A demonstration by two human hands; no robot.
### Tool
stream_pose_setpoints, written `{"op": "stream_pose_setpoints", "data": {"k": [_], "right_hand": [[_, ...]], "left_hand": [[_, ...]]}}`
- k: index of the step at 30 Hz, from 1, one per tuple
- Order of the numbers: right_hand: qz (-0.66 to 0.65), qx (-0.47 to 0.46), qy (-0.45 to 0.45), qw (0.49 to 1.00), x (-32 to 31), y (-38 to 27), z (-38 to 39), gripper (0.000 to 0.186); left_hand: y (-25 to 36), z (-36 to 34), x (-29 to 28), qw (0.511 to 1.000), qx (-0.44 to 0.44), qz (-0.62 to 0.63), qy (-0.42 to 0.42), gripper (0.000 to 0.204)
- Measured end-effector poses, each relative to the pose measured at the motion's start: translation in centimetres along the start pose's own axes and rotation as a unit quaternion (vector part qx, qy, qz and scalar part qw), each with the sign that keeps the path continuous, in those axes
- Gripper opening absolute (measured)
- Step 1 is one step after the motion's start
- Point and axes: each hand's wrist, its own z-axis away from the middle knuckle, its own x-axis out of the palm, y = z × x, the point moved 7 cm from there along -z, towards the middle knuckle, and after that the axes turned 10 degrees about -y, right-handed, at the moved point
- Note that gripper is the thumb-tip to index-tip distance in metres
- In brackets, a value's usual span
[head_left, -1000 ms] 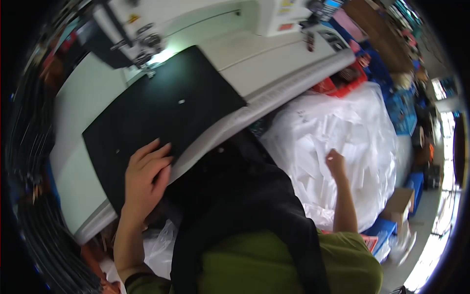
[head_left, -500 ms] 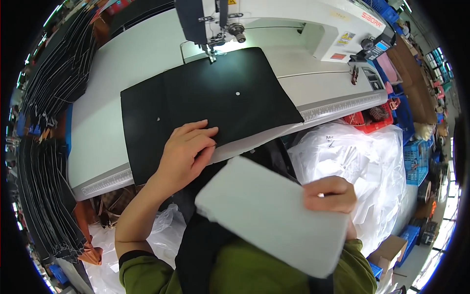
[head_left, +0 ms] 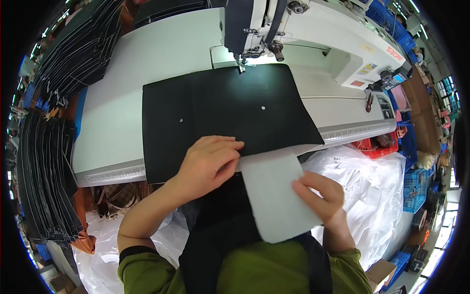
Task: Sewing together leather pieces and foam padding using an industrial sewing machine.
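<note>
A black panel (head_left: 223, 110) with two small holes lies under the presser foot (head_left: 241, 68) of a white sewing machine. At its near edge my left hand (head_left: 209, 160) grips it, thumb and fingers closed together. My right hand (head_left: 320, 193) holds a white rectangular sheet with rounded corners (head_left: 279, 206) by its right side. The sheet's far end meets the panel's near edge and seems to pass beneath it, beside my left fingertips. That far end is hidden.
Stacks of black panels (head_left: 46, 181) stand at the left. A ruler strip (head_left: 117, 174) runs along the table's near edge. White plastic wrapping (head_left: 367, 191) bulges at the right, below a red basket (head_left: 379, 147). Small snips (head_left: 369, 102) lie near the machine's base.
The white sheet has swung more upright and moved forward, its far end now at the black panel's near edge. My left hand stays at that edge. The whole view has shifted.
</note>
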Motion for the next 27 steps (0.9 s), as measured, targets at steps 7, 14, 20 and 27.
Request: {"op": "stream_pose_setpoints", "data": {"k": [7, 14, 20, 27], "right_hand": [[0.200, -0.114, 0.039, 0.972, 5.4, -0.7, -7.6, 0.021], [0.250, -0.134, -0.039, 0.958, 5.5, -1.8, -8.8, 0.014], [0.166, 0.008, -0.314, 0.935, 5.6, -0.2, -10.3, 0.023], [0.342, -0.075, -0.146, 0.925, 9.0, 2.3, -8.7, 0.023]], "left_hand": [[1.2, 0.2, -0.5, 0.998, 0.019, -0.014, 0.054, 0.015], [0.9, 1.9, -1.6, 0.985, -0.046, -0.164, 0.026, 0.033], [0.8, 2.2, -2.1, 0.989, -0.033, -0.143, 0.032, 0.032], [1.3, 1.8, -2.5, 0.990, -0.028, -0.128, 0.049, 0.031]]}}
